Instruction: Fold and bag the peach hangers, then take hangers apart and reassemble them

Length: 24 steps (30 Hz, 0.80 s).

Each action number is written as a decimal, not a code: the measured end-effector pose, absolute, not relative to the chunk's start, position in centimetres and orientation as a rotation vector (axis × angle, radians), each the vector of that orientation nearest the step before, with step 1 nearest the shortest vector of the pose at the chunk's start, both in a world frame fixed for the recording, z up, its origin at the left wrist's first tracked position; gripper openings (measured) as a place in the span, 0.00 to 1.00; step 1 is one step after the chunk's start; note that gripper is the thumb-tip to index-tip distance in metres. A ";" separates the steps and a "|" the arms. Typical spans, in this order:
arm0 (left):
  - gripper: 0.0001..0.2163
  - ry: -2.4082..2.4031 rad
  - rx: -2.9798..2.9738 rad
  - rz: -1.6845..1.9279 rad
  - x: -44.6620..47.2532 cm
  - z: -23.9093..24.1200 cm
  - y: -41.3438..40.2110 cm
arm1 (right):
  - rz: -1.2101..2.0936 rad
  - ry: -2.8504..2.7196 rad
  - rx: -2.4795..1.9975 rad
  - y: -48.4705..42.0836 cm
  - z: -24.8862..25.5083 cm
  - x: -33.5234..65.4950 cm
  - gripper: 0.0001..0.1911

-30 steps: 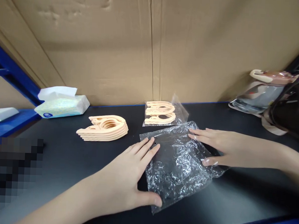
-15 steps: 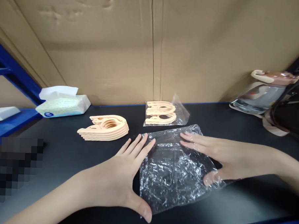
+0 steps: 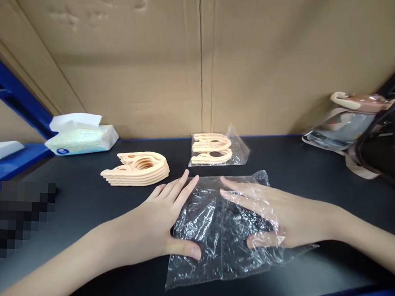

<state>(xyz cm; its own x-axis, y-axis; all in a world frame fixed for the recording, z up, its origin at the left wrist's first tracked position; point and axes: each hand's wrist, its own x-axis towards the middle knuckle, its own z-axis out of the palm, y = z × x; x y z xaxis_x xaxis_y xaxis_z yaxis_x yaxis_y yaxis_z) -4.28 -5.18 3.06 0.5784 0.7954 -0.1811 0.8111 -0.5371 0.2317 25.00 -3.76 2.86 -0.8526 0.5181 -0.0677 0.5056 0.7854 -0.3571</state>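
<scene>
A crumpled clear plastic bag (image 3: 212, 249) lies flat on the black table (image 3: 83, 204) in front of me. My left hand (image 3: 163, 220) rests open on the bag's left edge, its thumb pressing on the plastic. My right hand (image 3: 273, 214) is slid inside the bag with its fingers stretched flat, the film covering them. Beyond my left hand sits a loose stack of peach plastic hangers (image 3: 137, 168). Another clear bag filled with peach hangers (image 3: 213, 149) lies further back.
A tissue pack (image 3: 82, 136) sits at the back left by a blue shelf frame (image 3: 13, 96). A cardboard wall (image 3: 201, 61) closes the back. A water bottle (image 3: 345, 121) and a dark bag (image 3: 384, 147) lie at the right. A blue table edge runs along the front.
My right hand has slid leftward into the bag, and the film now covers it. The bag has shifted nearer and to the left. My left hand moved a little further onto its left edge.
</scene>
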 end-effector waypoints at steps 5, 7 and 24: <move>0.57 1.304 2.556 -0.090 -4.6 2.6 -4.9 | 0.650 -2.941 -1.052 -3.6 3.3 26.2 0.47; 0.57 1.300 2.551 -0.070 -4.7 2.5 -4.8 | 0.681 -2.934 -1.097 -3.4 3.6 27.1 0.46; 0.42 1.751 2.917 0.312 -8.9 7.1 -0.4 | 0.437 -2.860 -1.171 -3.2 5.3 28.0 0.29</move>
